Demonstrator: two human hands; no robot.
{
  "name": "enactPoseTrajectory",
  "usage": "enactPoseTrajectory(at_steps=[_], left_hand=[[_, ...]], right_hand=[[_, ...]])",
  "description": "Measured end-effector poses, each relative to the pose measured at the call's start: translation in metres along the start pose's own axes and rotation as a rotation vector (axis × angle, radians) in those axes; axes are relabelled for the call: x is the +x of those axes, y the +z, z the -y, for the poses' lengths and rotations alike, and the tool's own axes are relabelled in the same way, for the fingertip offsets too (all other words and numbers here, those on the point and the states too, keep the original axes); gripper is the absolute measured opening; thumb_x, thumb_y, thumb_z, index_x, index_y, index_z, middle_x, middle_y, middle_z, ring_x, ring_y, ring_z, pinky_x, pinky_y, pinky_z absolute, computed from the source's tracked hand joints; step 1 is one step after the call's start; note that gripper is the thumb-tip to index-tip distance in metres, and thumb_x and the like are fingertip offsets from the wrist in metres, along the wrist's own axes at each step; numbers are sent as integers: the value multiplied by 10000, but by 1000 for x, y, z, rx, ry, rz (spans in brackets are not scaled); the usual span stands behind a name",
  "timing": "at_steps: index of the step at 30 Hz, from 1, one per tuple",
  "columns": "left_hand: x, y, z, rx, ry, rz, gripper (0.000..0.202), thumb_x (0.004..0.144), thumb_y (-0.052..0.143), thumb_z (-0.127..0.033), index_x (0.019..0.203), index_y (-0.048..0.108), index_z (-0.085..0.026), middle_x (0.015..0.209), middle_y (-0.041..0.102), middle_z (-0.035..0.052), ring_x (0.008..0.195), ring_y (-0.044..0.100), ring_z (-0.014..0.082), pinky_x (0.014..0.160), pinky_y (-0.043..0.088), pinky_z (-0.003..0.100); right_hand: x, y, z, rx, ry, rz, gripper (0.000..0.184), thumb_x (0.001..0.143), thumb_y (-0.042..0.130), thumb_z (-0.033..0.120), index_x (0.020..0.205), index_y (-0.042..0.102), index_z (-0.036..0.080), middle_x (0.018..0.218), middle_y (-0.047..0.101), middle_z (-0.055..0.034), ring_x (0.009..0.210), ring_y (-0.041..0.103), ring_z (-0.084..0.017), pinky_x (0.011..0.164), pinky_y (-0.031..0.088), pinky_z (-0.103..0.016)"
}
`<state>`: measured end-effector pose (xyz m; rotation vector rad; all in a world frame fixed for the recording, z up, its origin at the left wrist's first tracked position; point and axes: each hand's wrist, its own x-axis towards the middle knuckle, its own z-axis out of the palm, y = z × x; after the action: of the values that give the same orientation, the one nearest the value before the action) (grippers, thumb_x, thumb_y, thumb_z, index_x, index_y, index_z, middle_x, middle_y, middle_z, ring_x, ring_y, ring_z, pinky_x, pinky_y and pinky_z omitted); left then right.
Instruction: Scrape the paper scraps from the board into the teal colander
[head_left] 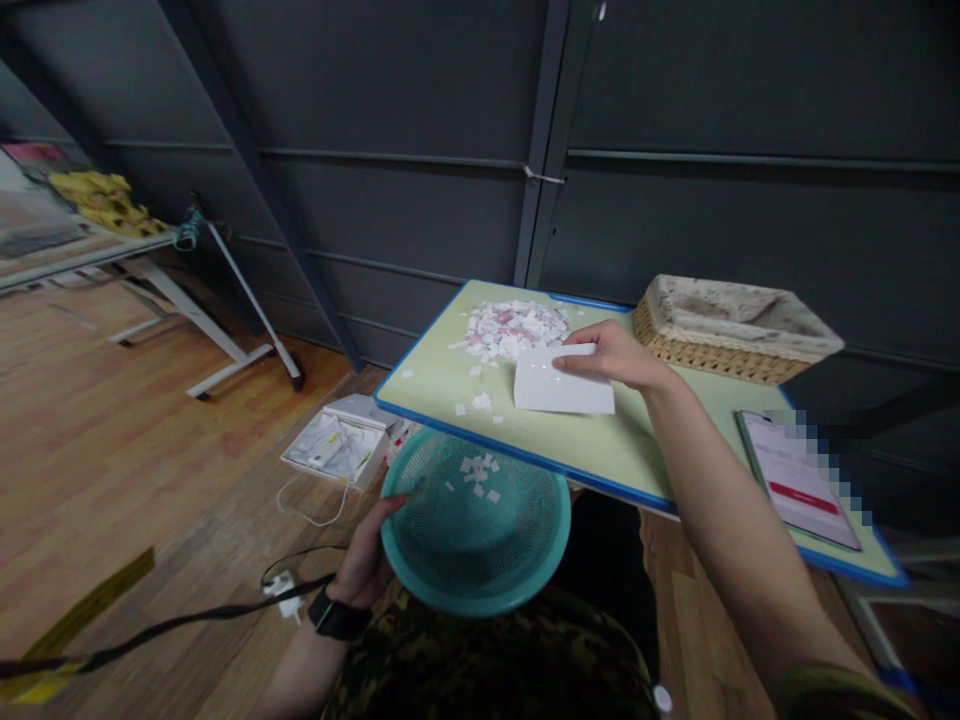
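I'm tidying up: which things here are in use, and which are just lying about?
Seemingly in use:
white card, in the right hand
teal basket, in the left hand
paper scraps
table

Apparently lying about:
phone
wicker basket
white box

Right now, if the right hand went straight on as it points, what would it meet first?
Likely the heap of paper scraps, with the white card in the right hand leading; depth is unclear.
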<state>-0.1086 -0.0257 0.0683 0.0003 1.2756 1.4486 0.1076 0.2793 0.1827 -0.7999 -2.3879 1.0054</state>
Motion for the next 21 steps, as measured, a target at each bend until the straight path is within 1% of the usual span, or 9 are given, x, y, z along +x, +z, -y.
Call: enactPoseTrajectory(at_steps=[3, 6, 8, 11, 13, 17, 21], left_hand=[[0, 1, -1, -2, 1, -17, 180, 772, 687, -220, 917, 740, -127, 844, 812, 99, 831, 760, 285, 822, 584, 362], [-2, 2, -3, -8, 2, -58, 151, 779, 680, -207, 898, 740, -136, 855, 814, 84, 791, 762, 253, 813, 585, 330], [-2, 3, -3, -9, 4, -74, 129, 781, 678, -199, 878, 738, -140, 840, 814, 77, 748, 761, 237, 785, 590, 314], [-2, 3, -4, -15, -2, -57, 126, 775, 686, -200, 879, 733, -145, 797, 811, 74, 706, 759, 236, 748, 599, 318], [-1, 3, -4, -21, -9, -46, 130, 773, 689, -201, 884, 730, -148, 784, 810, 73, 700, 759, 240, 751, 602, 329], [0, 3, -3, -11, -16, -48, 142, 785, 672, -206, 897, 728, -139, 811, 812, 78, 719, 761, 239, 788, 597, 337], [-2, 4, -3, 12, -3, -28, 169, 787, 661, -223, 906, 727, -122, 857, 814, 97, 796, 765, 263, 840, 585, 358]], right_hand=[[1, 4, -2, 29, -9, -36, 347, 686, 715, 499, 692, 709, 153, 628, 609, -16, 597, 503, -148, 554, 350, -277], [2, 16, -1, 35, -35, -45, 357, 707, 697, 505, 703, 700, 148, 643, 595, -11, 608, 487, -141, 568, 347, -279], [3, 23, 1, 22, -56, -43, 360, 720, 681, 507, 676, 684, 150, 637, 578, -6, 612, 477, -137, 576, 347, -280], [4, 29, 3, 5, -66, -67, 360, 728, 671, 506, 658, 675, 154, 642, 583, -10, 622, 484, -141, 586, 356, -281], [4, 30, 3, 4, -53, -100, 350, 722, 679, 500, 677, 690, 153, 664, 611, -21, 630, 503, -148, 595, 368, -285], [5, 35, 0, 16, -46, -123, 345, 727, 673, 489, 694, 706, 147, 669, 635, -32, 619, 519, -155, 584, 372, -286], [7, 38, -1, -7, -66, -128, 329, 740, 654, 465, 698, 711, 144, 666, 646, -29, 617, 530, -152, 576, 373, -275]])
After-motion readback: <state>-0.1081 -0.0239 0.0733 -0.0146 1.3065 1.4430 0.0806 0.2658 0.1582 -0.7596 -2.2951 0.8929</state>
